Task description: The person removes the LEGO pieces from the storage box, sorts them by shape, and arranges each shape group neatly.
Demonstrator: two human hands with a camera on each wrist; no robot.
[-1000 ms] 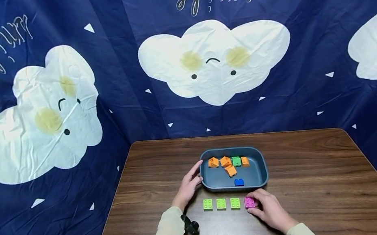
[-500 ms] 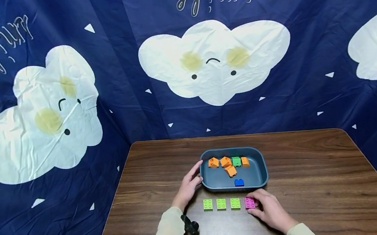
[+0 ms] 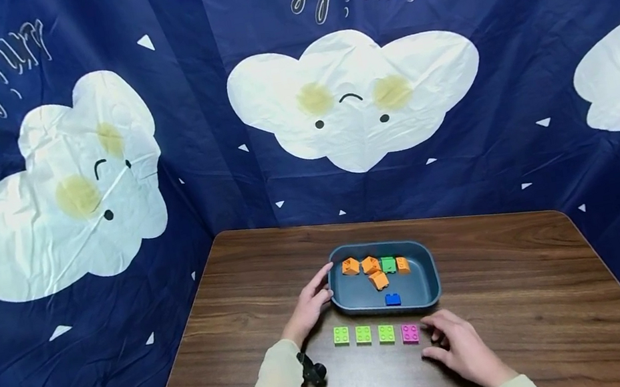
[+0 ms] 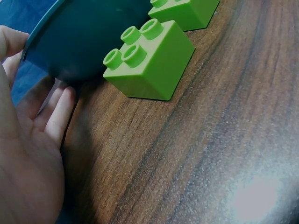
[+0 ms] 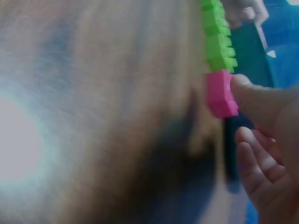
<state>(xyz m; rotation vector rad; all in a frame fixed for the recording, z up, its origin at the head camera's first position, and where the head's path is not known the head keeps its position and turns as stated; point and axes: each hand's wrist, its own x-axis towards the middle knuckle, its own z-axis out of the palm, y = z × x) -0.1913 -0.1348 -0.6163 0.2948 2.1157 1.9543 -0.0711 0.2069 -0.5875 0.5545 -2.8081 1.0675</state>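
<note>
Both hands are spread apart at my two ends of the work: the right hand has its thumb and fingers parted and bent, holding nothing, while the left hand lies with loosely extended fingers against the left end of the dark tray, touching it without wrapping round it. What I would steer by is the short gap between the right hand and the pink brick. From that hand the brick lies just to the left, level with the space between fingertips and thumb; in the head view they look apart, though the thumb overlaps the brick's edge in the right wrist view. Seen from above the brick is nearly square, so I read no clear long axis off it; the row it ends, with three lime-green bricks on its left, runs sideways, roughly along the tray's near long side. To my eye the right hand is plainly the nearer one. From the left hand, the pink brick lies well off to the right and nearer the person, beyond the lime-green ones, on the table in front of the tray.
</note>
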